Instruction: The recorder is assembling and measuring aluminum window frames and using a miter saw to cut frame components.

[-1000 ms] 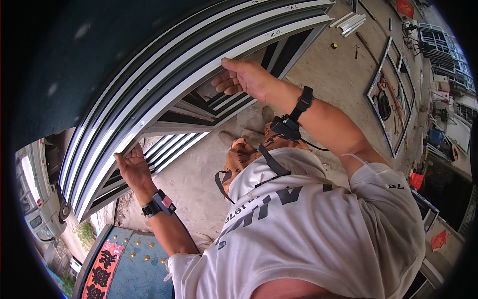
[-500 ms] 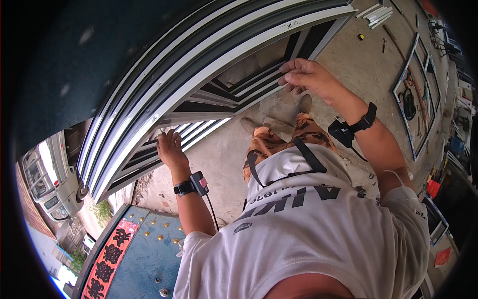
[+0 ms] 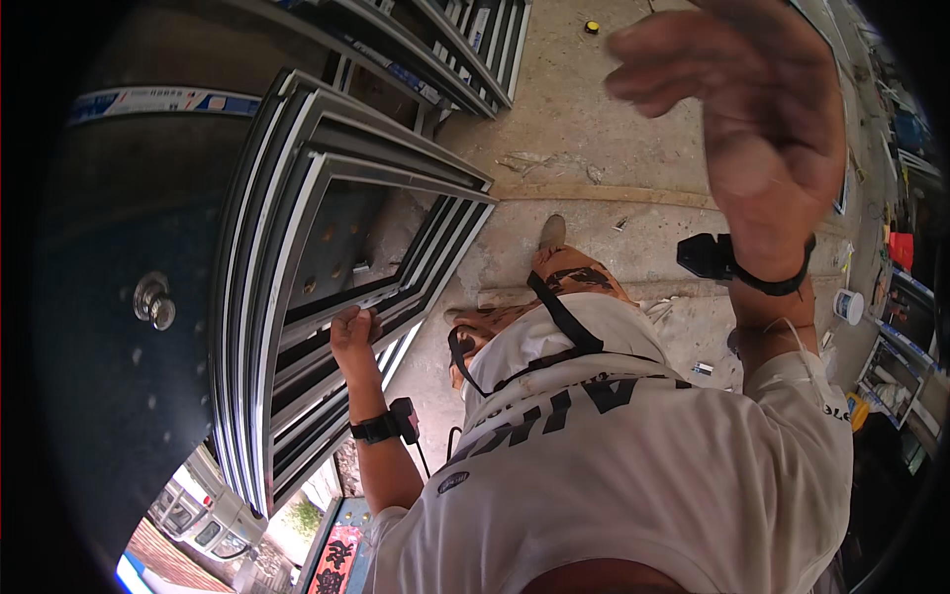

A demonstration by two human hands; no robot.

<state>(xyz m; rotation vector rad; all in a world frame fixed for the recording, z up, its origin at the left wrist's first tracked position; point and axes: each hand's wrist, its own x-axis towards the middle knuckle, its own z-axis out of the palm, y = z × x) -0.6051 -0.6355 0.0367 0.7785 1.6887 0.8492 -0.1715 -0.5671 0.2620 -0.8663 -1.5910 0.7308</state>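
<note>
Right hand (image 3: 762, 129) now off upright frame (image 3: 327, 297)

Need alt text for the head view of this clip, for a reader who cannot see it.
Seen from above, a person's left hand grips the edge of grey metal window frames leaning upright, while the right hand is raised, open and empty, close to the camera. Both wrists carry black strap-on devices, and the white shirt fills the lower picture above a dusty concrete floor.

A bare concrete floor (image 3: 594, 129) carries everything here. Grey window frames (image 3: 297, 247) stand on it by the left hand (image 3: 354, 332), and a long wooden strip (image 3: 594, 193) lies between the hands. A small white can (image 3: 848, 306) sits just beyond the right hand (image 3: 742, 119), with scraps scattered near it.
</note>
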